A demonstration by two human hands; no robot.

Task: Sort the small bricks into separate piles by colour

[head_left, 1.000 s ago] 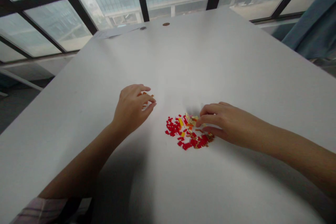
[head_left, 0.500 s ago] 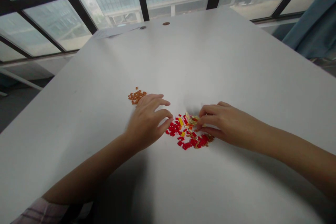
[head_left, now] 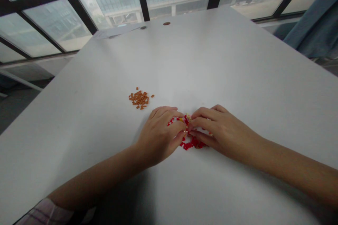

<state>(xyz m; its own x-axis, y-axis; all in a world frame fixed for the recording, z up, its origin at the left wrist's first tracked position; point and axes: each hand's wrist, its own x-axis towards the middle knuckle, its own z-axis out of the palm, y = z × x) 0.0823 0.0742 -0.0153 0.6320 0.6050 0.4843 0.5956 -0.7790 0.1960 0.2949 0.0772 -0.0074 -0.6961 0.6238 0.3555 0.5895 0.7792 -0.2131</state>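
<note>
Pink checked cuff sits at the far left of my feed, on the left forearm; small orange plastic bricks lie in a loose heap on the white counter, well apart from both hands; I see the left hand curled over the left side of a pile of red plastic bricks, its fingertips on the pile; yellow bricks show between the hands; the right hand reaches in from the right, its fingers almost meeting the left hand's; neither grip is spread wide, but I cannot tell whether either is clenched on a brick; a blue curtain hangs at the far right.
</note>
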